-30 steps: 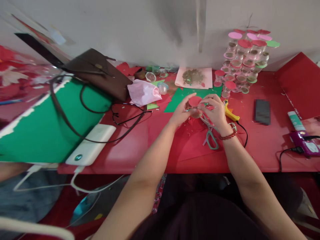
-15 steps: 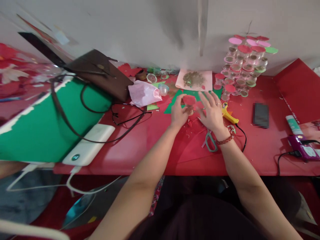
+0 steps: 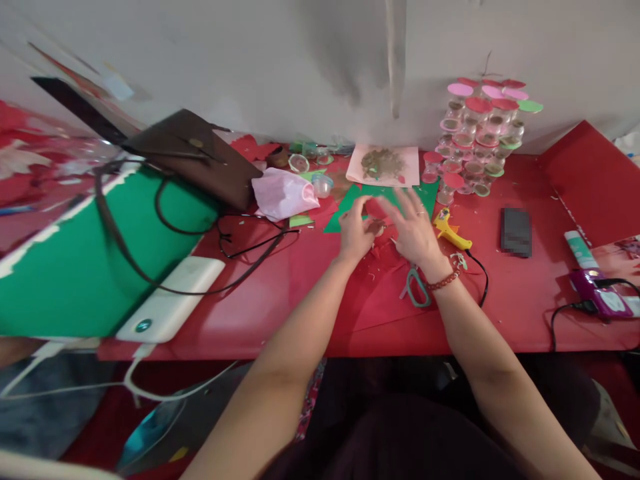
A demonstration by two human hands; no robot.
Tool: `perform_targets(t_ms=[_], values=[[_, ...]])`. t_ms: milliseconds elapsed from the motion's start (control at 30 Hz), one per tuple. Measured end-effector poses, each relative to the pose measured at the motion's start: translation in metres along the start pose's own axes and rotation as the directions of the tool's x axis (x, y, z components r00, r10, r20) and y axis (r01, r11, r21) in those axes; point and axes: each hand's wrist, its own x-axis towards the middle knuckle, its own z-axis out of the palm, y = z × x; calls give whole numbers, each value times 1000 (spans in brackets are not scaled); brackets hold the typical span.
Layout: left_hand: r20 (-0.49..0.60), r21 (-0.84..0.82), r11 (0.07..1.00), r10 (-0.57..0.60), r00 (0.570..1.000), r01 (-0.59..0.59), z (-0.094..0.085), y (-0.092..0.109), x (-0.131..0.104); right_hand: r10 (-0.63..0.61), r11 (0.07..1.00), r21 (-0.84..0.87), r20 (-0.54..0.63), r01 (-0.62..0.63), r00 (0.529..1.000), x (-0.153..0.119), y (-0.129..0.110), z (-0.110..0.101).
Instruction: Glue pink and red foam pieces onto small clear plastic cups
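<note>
A small piece of red paper is pinched in my left hand, over the middle of the table. Close on its right is my right hand, its fingers spread over the paper's edge; I cannot tell whether they touch it. Beneath both hands lie red paper scraps and a larger red sheet. Grey-handled scissors rest just under my right wrist, their blades partly hidden. A green sheet lies behind the hands.
A yellow glue gun with a black cord and a dark phone-like block lie to the right. A stack of small clear cups stands behind. On the left are a brown bag, eyeglasses and a white power bank.
My right hand has moved closer to my left, its fingers now over the red paper's edge. The left hand keeps its pinch. The camera view has shifted slightly.
</note>
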Motion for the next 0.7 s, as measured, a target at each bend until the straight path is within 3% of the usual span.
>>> perform_targets(t_ms=[33,133,167,267,400,533,600,700], values=[[1,3,1000,-4,1000,4,0,0,0,-29,1000,2,17,29,999,0,0,2],[-2,15,1000,-19,1000,19,0,-1,0,115,993,8,-30,-114,993,1,0,7],[-5,14,1000,-22,1000,22,1,-2,-1,112,994,19,-40,-111,993,1,1,9],[-15,-12,1000,-21,1000,20,2,-5,-1,-64,997,49,11,64,998,1,1,9],[-34,-54,998,-13,999,11,3,-6,-1,150,988,45,-53,-148,987,1,-1,7],[4,-81,997,5,1000,-5,2,-4,-1,-64,995,75,-28,66,998,1,2,4],[24,-108,994,4,1000,-1,1,-3,0,71,996,66,-57,-67,996,1,7,1],[54,-274,961,-14,998,28,-1,-1,3,356,932,110,-103,-345,929,3,15,-7]])
